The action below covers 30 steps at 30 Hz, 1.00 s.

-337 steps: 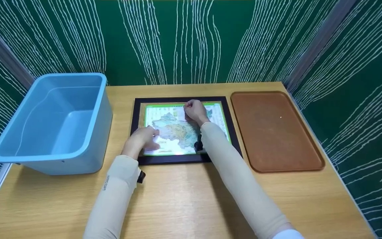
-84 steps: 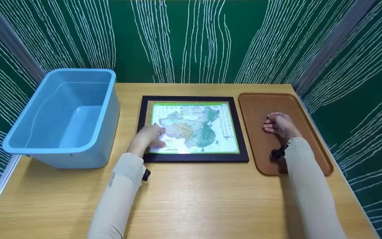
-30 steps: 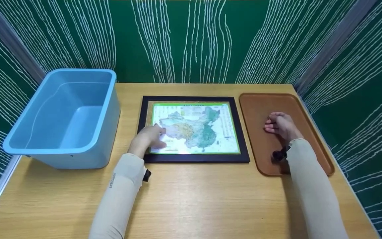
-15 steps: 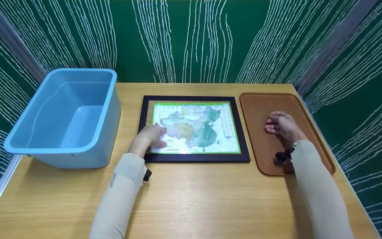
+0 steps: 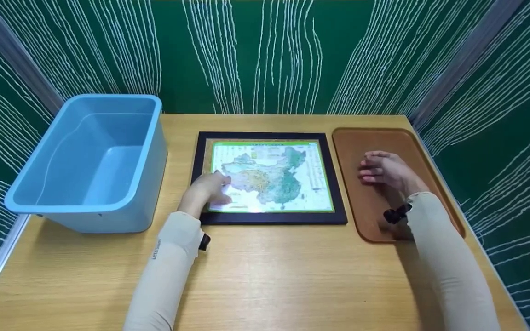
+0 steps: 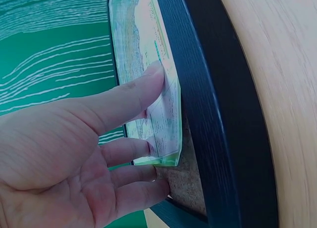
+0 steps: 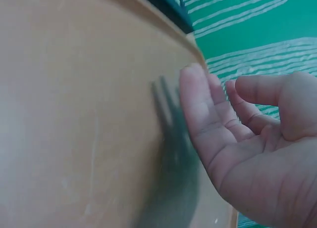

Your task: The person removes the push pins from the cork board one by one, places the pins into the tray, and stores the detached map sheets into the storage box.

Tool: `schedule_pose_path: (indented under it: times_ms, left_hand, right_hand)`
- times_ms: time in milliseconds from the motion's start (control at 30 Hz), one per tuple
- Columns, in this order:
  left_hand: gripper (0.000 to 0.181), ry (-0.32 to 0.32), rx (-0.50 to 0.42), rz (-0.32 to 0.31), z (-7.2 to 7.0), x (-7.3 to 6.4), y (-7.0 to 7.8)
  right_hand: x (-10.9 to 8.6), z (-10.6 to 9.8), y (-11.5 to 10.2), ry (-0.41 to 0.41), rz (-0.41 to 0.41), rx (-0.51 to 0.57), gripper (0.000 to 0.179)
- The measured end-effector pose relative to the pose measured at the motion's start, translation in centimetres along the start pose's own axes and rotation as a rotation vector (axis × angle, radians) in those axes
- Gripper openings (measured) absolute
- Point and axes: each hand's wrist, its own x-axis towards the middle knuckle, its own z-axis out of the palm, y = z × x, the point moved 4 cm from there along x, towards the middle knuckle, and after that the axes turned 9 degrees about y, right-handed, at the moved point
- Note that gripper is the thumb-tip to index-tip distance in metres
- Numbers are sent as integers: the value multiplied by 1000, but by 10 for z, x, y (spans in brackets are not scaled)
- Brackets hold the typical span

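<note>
A black-framed cork board lies mid-table with a green-edged map on it. My left hand rests at the board's near-left side, thumb and fingers spread over the map's corner. In the left wrist view the thumb lies across the map and bare cork shows beside the lower fingers. Over the brown tray my right hand hovers with loosely bent fingers. Nothing shows between its thumb and fingers in the right wrist view. A tiny bright speck lies on the tray below that hand.
A deep blue plastic bin stands at the table's left. Green walls with white streaks rise behind and along both sides. The tray sits close to the board's right edge, near the right wall.
Earlier the right hand was over the map, then moved right to the tray, pinching something tiny. Now its fingertips have loosened and shifted slightly left. The left hand stays on the board.
</note>
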Motion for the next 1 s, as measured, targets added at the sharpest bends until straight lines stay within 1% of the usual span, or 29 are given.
schedule_pose_path:
  times_ms: [133,200,333,533,700,867,1000]
  left_hand:
    - [62,2,1,6,0,1,0]
    - [62,2,-4,0,0,1,0]
    - [62,3,5,7,0,1,1]
    - [62,1,9,17,0,1,1]
    - [62,9,-3,4,-1,0,1]
    - [62,11,-13,0,-1,1,0]
    - [62,2,-24,6,-1,0,-1]
  right_hand:
    - [-4,12,-7,-59,-13,6,39]
    - [-6,18,-11,-68,-17,4,40]
    - [-10,32,-16,-98,-31,-1,42]
    - [-19,55,-22,-195,-42,31,41]
    - [-26,74,-26,-276,-56,6,52]
    - [-27,86,-25,-293,-32,-16,60]
    - [-28,90,-23,-290,-15,-20,60]
